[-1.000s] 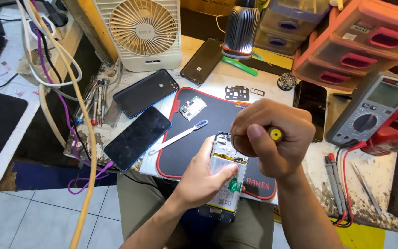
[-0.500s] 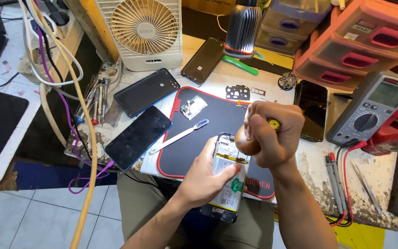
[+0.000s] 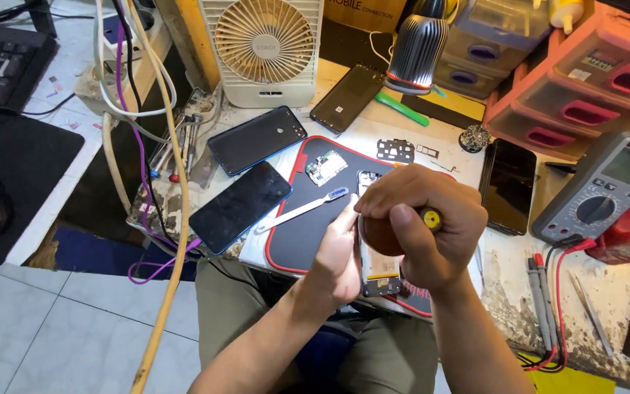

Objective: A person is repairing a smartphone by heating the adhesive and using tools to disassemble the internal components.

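Note:
My left hand [image 3: 337, 252] grips the side of an opened phone [image 3: 378, 273] that lies on a black mat with a red edge [image 3: 293, 241]. My right hand [image 3: 421, 219] is closed over a screwdriver with a brown and yellow handle [image 3: 432, 217], held upright above the phone; its tip is hidden by my fingers. A small green circuit board [image 3: 326, 167] and a white toothbrush with a blue head [image 3: 304, 209] lie on the mat just left of my hands.
Two dark phones [image 3: 257, 138] [image 3: 239, 206] lie left of the mat, another [image 3: 347, 98] near a white fan [image 3: 264, 47], one more [image 3: 508, 185] at right. A multimeter [image 3: 610, 191] with red and black probes [image 3: 541, 299] sits right. Pink drawers [image 3: 585, 87], cables [image 3: 147, 146], a keyboard [image 3: 1, 58].
My view has shifted, so the bench sits lower and nearer. My right hand with the screwdriver moved up over the top part of the phone; my left hand still holds the phone's side.

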